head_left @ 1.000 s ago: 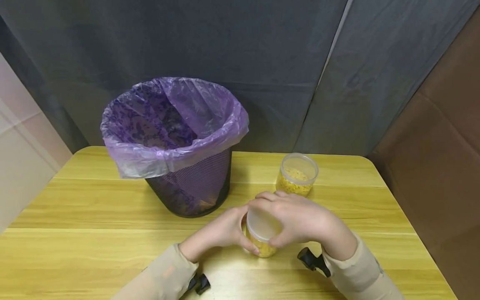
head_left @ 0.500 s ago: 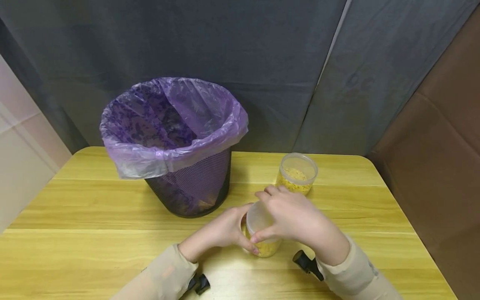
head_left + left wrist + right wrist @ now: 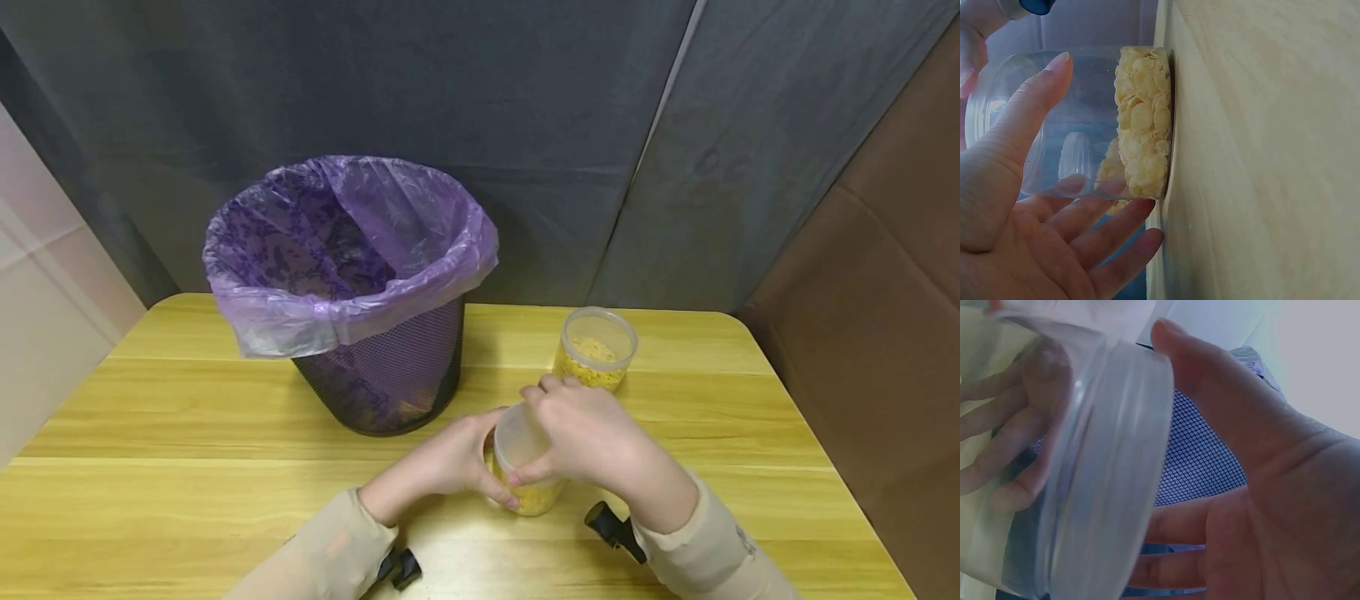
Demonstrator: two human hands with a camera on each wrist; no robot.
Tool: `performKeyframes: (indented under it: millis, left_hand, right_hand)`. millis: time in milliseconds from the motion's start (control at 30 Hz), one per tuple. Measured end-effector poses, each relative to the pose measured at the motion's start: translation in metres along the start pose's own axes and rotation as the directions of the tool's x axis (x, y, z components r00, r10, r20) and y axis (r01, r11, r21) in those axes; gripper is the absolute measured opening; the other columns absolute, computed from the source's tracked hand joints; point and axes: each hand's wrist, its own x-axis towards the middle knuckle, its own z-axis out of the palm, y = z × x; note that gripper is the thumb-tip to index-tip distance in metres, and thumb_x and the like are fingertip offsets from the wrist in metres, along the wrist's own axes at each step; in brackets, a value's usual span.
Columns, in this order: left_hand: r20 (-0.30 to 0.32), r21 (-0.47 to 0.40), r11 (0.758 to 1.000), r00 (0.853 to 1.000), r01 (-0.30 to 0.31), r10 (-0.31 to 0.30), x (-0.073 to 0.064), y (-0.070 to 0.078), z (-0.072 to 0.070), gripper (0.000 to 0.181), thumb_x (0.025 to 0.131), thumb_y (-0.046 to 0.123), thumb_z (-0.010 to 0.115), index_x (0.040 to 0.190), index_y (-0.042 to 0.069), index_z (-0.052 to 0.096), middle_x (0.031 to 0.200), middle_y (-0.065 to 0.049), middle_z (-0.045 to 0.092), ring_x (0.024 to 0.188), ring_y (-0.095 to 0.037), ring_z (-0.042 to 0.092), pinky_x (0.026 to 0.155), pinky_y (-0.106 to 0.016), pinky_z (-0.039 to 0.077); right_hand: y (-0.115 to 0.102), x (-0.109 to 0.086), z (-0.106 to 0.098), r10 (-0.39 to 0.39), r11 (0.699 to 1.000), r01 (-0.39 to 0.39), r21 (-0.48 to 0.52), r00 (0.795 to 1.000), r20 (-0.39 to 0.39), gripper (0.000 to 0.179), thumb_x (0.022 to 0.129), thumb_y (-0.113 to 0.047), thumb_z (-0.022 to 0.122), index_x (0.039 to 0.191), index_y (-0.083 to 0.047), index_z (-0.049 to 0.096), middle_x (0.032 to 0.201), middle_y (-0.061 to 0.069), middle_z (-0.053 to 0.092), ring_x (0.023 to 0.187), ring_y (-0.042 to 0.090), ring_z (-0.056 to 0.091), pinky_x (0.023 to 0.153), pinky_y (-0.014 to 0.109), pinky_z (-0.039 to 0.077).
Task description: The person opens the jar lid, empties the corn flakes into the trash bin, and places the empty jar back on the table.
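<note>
- From here, the jar point(image 3: 534, 498) stands upright on the counter point(image 3: 225, 517).
- Left hand point(image 3: 448, 461): half-curled, thumb and fingers round the jar's wall; best kept steady.
- Right hand point(image 3: 583, 433): half-curled, holding the lid point(image 3: 513, 437), thumb at its rim; I'd twist level, pressure even.

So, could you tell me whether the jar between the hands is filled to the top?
No, in the left wrist view the yellow flakes fill only the lower part of the jar.
</note>
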Motion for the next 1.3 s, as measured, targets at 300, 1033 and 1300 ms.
performKeyframes:
  millis: [300, 1033, 1300]
  left_hand:
    - [-0.002, 0.007, 1.000, 1.000, -0.004, 0.004, 0.000, 0.000, 0.000, 0.088, 0.051, 0.024, 0.094, 0.129, 0.012, 0.054, 0.109, 0.007, 0.063, 0.096, -0.009, 0.058, 0.087, -0.028, 0.048]
    - [-0.004, 0.012, 1.000, 1.000, -0.011, 0.011, 0.000, -0.001, -0.001, 0.089, 0.051, 0.024, 0.094, 0.130, 0.013, 0.053, 0.113, 0.007, 0.062, 0.104, -0.008, 0.056, 0.096, -0.029, 0.043]
    - [-0.009, 0.050, 0.999, 1.000, 0.005, -0.005, 0.000, 0.000, -0.001, 0.091, 0.050, 0.029, 0.095, 0.130, 0.012, 0.053, 0.111, 0.006, 0.063, 0.102, -0.008, 0.057, 0.095, -0.029, 0.043]
  right_hand:
    - [0.003, -0.002, -0.002, -0.010, 0.999, 0.008, 0.037, 0.999, 0.043, 0.085, 0.061, -0.057, 0.081, 0.122, -0.002, 0.061, 0.110, 0.009, 0.062, 0.092, 0.025, 0.058, 0.070, 0.039, 0.052]
    - [0.014, -0.003, -0.002, -0.205, 0.974, 0.201, 0.107, 0.979, 0.020, 0.074, 0.061, -0.032, 0.080, 0.127, -0.007, 0.058, 0.118, 0.004, 0.059, 0.100, 0.021, 0.054, 0.084, 0.040, 0.049]
    - [0.018, -0.003, 0.000, -0.239, 0.960, 0.234, 0.151, 0.971, 0.017, 0.078, 0.057, -0.027, 0.080, 0.129, -0.009, 0.057, 0.122, 0.003, 0.057, 0.105, 0.019, 0.052, 0.087, 0.039, 0.048]
